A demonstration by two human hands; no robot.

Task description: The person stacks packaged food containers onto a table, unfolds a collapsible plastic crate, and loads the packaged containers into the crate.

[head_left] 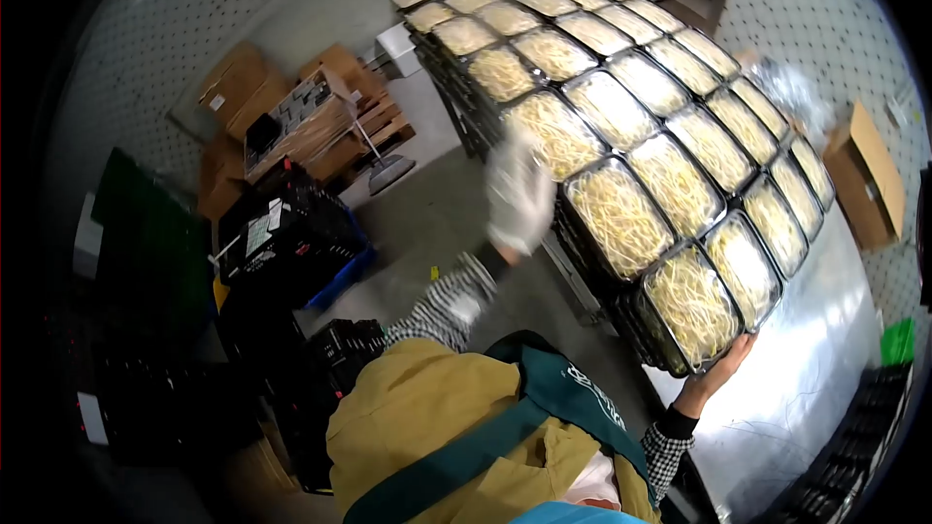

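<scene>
Black trays of bean sprouts (689,306), under clear film, stand stacked in close rows on the metal table. My right hand (720,371), bare, grips the near right corner of the closest stack; part of its fingers is hidden by the trays. My left hand (521,192) wears a whitish glove and is smeared by motion. It is at the left side of the rows, beside a bean sprout tray (555,136); I cannot make out its fingers or whether it touches the tray.
Bare metal of the table (777,412) shows at the right. Black crates (286,233) and a blue crate (354,267) stand on the floor at left, with cardboard boxes (291,126) on a pallet behind. An open cardboard box (864,184) is at far right.
</scene>
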